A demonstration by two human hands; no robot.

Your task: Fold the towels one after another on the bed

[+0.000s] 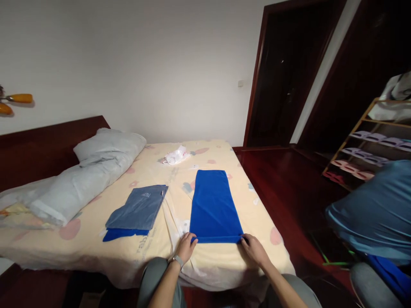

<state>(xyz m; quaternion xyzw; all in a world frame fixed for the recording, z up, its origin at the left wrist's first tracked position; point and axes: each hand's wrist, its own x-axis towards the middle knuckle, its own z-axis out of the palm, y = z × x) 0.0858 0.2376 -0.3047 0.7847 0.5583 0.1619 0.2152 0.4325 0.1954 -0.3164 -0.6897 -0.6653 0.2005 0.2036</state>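
A bright blue towel [214, 205] lies flat on the bed in a long strip, its near edge turned up in a narrow fold. My left hand [186, 247], with a watch on its wrist, pinches the near left corner of that towel. At the near right corner, my right hand [253, 249] grips the same edge between thumb and fingers. To the left rests a folded grey towel [137, 208] with small lettering, and a blue cloth [125, 233] shows from under it.
The patterned bed sheet [257, 222] spreads under everything. A white plastic bag [176, 155] lies near the wall, and a pale grey quilt [86, 179] is heaped at left. On the right are a shoe rack [348, 139] and a blue-covered object [375, 209].
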